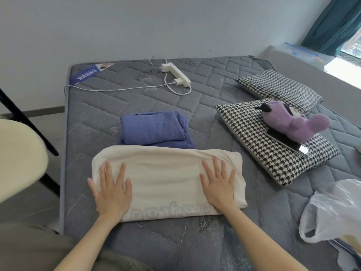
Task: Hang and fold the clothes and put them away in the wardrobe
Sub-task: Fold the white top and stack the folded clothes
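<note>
While both of our hands lie flat with fingers spread, we press down on a folded cream garment (166,173) near the front of the grey quilted mattress (97,106): the left hand (112,189) on its left end, the right hand (218,187) on its right end, neither one gripping the cloth. Pale lettering shows along the garment's near edge, between our wrists. Just behind it, touching its far fold, sits a folded blue garment (154,128). Farther back lies a white power strip (175,74) with 2 chargers plugged in and a white cable trailing leftwards. To the right are 2 houndstooth pillows; the nearer pillow (263,153) carries a purple plush toy (289,122) resting on a dark flat device (289,145) we cannot identify, and the farther pillow (279,89) lies behind it. A translucent plastic bag (332,210) lies at the right edge, and a cream chair seat (17,153) stands off the bed at left.
</note>
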`<state>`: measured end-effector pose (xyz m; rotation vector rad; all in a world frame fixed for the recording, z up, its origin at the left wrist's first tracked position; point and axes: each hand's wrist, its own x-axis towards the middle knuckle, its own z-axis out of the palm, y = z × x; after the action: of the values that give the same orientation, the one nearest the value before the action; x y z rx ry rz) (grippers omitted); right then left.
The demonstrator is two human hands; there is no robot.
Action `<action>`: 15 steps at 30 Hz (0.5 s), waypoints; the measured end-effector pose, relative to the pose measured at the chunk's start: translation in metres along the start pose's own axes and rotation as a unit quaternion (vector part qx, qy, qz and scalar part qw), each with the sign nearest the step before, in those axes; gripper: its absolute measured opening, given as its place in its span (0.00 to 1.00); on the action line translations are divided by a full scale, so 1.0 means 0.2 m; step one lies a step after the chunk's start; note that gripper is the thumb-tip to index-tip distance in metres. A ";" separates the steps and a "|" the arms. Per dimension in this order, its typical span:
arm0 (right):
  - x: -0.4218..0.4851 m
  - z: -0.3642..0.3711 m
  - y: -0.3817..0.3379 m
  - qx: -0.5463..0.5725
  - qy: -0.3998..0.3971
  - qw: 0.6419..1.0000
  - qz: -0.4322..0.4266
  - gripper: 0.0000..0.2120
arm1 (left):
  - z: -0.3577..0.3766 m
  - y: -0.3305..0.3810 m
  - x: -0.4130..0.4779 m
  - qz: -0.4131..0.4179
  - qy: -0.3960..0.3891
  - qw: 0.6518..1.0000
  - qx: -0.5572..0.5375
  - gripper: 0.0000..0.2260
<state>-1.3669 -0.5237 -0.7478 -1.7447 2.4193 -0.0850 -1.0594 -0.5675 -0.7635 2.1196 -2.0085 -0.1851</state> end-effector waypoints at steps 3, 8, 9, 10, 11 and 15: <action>-0.01 -0.04 -0.06 0.023 0.009 0.999 -0.021 0.24 | -0.01 -0.04 -0.01 -0.018 -0.020 0.999 -0.032 0.26; 0.06 -0.12 -0.31 0.069 0.051 0.985 -0.147 0.22 | -0.09 -0.06 -0.06 -0.041 0.008 0.992 -0.123 0.32; 0.10 -0.13 -0.37 0.078 0.047 0.982 -0.166 0.22 | -0.10 -0.07 -0.07 -0.065 0.008 0.985 -0.158 0.34; 0.13 -0.15 -0.43 0.083 0.035 0.979 -0.181 0.23 | -0.10 -0.09 -0.07 -0.095 0.002 0.974 -0.205 0.36; 0.17 -0.16 -0.48 0.079 0.021 0.977 -0.195 0.24 | -0.10 -0.10 -0.07 -0.123 -0.005 0.961 -0.249 0.38; 0.31 -0.17 -0.61 0.004 -0.020 0.982 -0.188 0.27 | -0.09 -0.14 -0.09 -0.165 -0.007 0.938 -0.306 0.33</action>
<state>-1.2772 -0.6237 -0.7032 -2.1539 2.0279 -0.1010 -1.0289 -0.5474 -0.7538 1.9957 -1.3305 -0.7693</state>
